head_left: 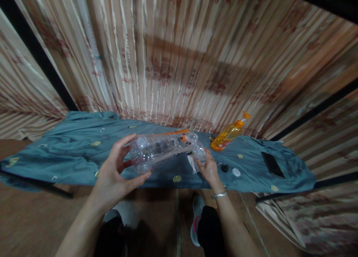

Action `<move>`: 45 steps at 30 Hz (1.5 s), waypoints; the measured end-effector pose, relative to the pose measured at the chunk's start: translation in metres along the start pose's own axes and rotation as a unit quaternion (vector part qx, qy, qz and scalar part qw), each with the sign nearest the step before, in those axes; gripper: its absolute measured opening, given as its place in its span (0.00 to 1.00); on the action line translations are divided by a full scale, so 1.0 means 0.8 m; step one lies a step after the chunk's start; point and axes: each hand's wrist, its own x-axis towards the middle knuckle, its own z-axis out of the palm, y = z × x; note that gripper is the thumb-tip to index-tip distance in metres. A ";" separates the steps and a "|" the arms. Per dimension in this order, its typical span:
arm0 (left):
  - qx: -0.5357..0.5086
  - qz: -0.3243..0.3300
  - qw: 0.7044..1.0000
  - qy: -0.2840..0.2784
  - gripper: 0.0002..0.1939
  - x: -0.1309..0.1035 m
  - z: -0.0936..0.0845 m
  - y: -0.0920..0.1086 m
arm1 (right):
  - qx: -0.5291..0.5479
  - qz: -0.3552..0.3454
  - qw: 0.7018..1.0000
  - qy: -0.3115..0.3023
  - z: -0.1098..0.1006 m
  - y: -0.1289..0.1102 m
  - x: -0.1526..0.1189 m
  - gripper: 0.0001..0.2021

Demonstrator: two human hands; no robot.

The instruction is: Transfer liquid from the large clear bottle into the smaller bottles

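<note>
A clear plastic bottle [165,147] with an orange and black printed label lies sideways in the air between my hands, above the cloth-covered table. My left hand [117,167] is wrapped around its base end, thumb below and fingers above. At the other end, my right hand [208,167] grips near the bottle's narrower neck. Just under that hand a crumpled white piece [193,163], perhaps tissue, shows in part. On the cloth to the right of my right hand are a small black round object [224,168] and a white disc [236,172].
A pump bottle of orange-yellow liquid [228,135] stands at the table's back right. A dark phone [272,164] lies farther right on the teal cloth [84,149]. Striped curtains [167,63] hang behind, with black frame bars [41,55] at the sides.
</note>
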 end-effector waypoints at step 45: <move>0.020 0.024 0.999 -0.011 0.42 0.001 0.005 0.006 | 0.007 -0.021 1.000 -0.003 -0.008 0.000 0.001 0.29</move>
